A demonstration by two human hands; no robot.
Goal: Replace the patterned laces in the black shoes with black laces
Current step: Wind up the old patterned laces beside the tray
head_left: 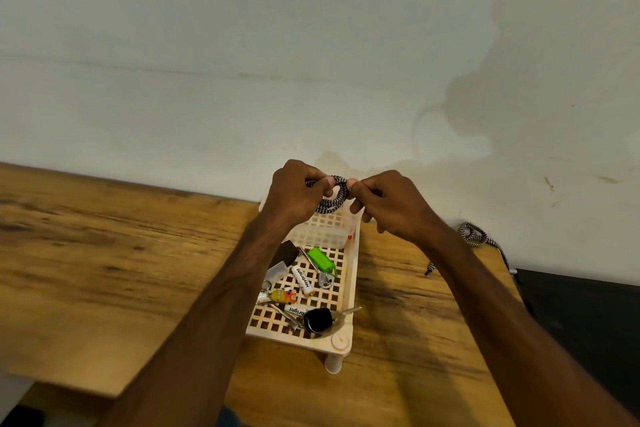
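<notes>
Your left grip (294, 196) and right grip (398, 210) pinch the coiled lace (329, 201) over the basket (354, 281), probably to stow it.

A cream lattice basket (353, 274) is standing on a wooden table (104, 253), which is abutting a pale, stained wall (242, 45). Inside, a green key tag (320, 258) is lying beside a white battery (303, 281); a second battery (294, 309) is lying just beside a black key fob (318, 319). A yellow-orange trinket (278, 295) is resting nearby.
</notes>
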